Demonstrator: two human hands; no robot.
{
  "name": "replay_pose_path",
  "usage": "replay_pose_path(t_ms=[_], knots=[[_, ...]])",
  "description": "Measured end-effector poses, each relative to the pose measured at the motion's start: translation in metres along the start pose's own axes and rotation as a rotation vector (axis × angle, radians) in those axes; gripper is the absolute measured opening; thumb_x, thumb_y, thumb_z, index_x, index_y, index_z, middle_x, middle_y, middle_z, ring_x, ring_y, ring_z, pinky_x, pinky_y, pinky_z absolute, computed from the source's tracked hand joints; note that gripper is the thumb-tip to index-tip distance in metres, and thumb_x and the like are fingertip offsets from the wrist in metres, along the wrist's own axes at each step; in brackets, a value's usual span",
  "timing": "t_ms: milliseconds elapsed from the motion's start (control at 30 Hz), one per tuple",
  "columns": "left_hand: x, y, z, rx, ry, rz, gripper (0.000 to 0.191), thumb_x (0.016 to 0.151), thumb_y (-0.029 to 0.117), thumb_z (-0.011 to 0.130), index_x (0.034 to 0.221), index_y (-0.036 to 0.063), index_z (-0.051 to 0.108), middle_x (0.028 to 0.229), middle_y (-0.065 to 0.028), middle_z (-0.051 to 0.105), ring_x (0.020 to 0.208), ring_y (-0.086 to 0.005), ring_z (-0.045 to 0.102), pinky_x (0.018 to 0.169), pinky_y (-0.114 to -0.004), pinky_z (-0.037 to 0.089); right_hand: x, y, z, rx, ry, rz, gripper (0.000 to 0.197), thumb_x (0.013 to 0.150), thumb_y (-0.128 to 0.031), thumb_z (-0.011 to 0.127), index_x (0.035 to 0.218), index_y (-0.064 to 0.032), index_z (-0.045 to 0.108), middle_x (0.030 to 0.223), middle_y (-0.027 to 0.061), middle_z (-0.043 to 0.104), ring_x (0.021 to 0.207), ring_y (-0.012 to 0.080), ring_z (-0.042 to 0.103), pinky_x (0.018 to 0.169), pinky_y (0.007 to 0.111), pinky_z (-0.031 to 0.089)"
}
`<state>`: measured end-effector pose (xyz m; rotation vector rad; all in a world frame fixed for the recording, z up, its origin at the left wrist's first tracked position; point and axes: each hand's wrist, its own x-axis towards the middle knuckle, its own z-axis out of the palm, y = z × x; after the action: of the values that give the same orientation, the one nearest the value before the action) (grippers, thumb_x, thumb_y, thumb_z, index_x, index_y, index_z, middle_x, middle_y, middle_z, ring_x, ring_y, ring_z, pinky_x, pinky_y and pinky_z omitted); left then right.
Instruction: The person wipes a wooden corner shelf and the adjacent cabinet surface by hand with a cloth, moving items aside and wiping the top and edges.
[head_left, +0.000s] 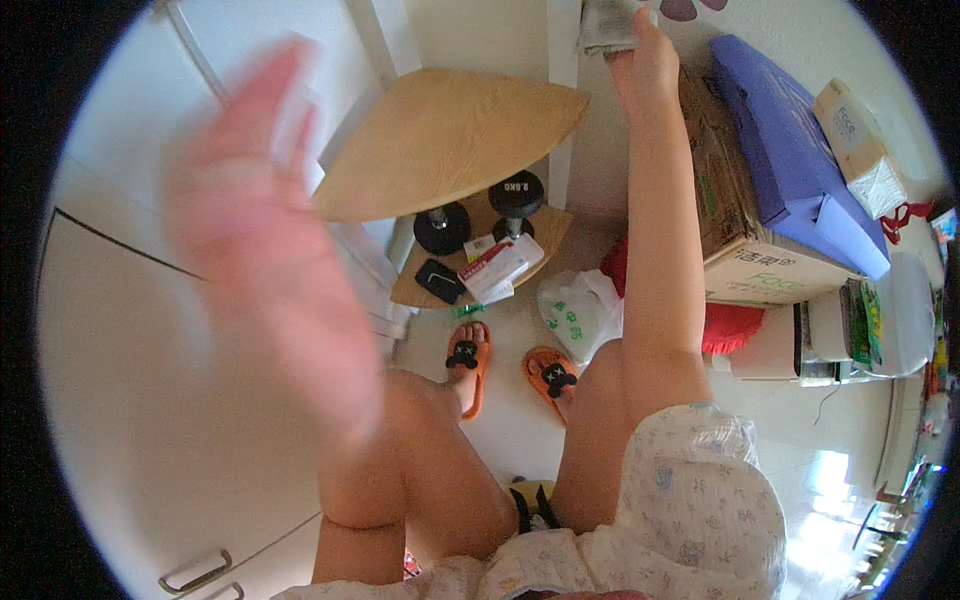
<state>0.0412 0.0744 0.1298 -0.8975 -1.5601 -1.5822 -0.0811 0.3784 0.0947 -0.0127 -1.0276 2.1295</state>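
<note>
My right hand (654, 56) reaches far forward at the top of the head view. It grips a folded grey cloth (611, 28) against or close to the pale wall; the cloth is cut off by the view's edge. Raised at the left, my left hand (244, 157) is strongly blurred. Its thumb stands off from the fingers, with nothing visible between them. Between my two arms is the bare upper board of a wooden corner shelf (457, 139). The left hand overlaps the left edge of this board in the picture.
The lower shelf board (553, 225) carries black dumbbells (442, 227), a black case (440, 281) and small boxes (495, 270). A white plastic bag (579, 311) lies on the floor. On the right, a cardboard carton (772, 270) bears a blue box (787, 150) and a tissue pack (859, 142).
</note>
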Motion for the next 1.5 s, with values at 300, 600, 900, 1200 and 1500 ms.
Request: replay_pose_path(t_ms=[300, 600, 900, 1200, 1500], knots=[[0.007, 0.020, -0.050, -0.485, 0.144, -0.012, 0.036, 0.083, 0.017, 0.052, 0.115, 0.0004, 0.048, 0.120, -0.0133, 0.049, 0.111, -0.0249, 0.046, 0.094, -0.033, 0.033, -0.003, 0.002, 0.004, -0.038, -0.156, 0.040, 0.035, 0.088, -0.031, 0.049, 0.104, 0.0000, 0.056, 0.098, 0.0066, 0.060, 0.088, 0.0171, 0.056, 0.074, 0.028, 0.044], [-0.002, 0.023, -0.068, -0.604, 0.151, -0.015, 0.038, 0.084, 0.020, 0.048, 0.116, -0.0004, 0.047, 0.121, -0.0137, 0.048, 0.112, -0.0251, 0.045, 0.096, -0.035, 0.031, -0.009, 0.007, 0.015, 0.022, -0.184, 0.007, 0.035, 0.086, -0.031, 0.052, 0.103, -0.0010, 0.057, 0.092, 0.0043, 0.060, 0.082, 0.0154, 0.056, 0.068, 0.027, 0.042], [-0.003, 0.017, -0.064, -0.666, 0.132, -0.040, 0.040, 0.085, 0.023, 0.045, 0.118, -0.0011, 0.045, 0.122, -0.0141, 0.047, 0.114, -0.0253, 0.044, 0.098, -0.037, 0.029, -0.006, 0.004, 0.008, -0.083, -0.256, -0.049, 0.036, 0.089, -0.031, 0.047, 0.105, 0.0001, 0.057, 0.097, 0.0069, 0.060, 0.083, 0.0169, 0.055, 0.072, 0.029, 0.043], [0.003, 0.015, -0.048, -0.758, 0.084, -0.096, 0.043, 0.087, 0.026, 0.041, 0.119, -0.0019, 0.044, 0.123, -0.0145, 0.047, 0.115, -0.0255, 0.043, 0.100, -0.038, 0.026, 0.016, 0.007, -0.008, 0.074, -0.194, 0.015, 0.036, 0.091, -0.029, 0.044, 0.106, 0.0019, 0.055, 0.102, 0.0095, 0.059, 0.093, 0.0203, 0.056, 0.081, 0.032, 0.043], [0.018, 0.011, -0.029, -0.763, 0.020, -0.112, 0.046, 0.088, 0.029, 0.038, 0.121, -0.0027, 0.043, 0.124, -0.0149, 0.046, 0.116, -0.0257, 0.041, 0.101, -0.040, 0.024, 0.033, 0.021, -0.022, 0.083, -0.290, -0.023, 0.036, 0.090, -0.030, 0.045, 0.104, 0.0021, 0.055, 0.102, 0.0099, 0.059, 0.093, 0.0220, 0.056, 0.083, 0.033, 0.043]])
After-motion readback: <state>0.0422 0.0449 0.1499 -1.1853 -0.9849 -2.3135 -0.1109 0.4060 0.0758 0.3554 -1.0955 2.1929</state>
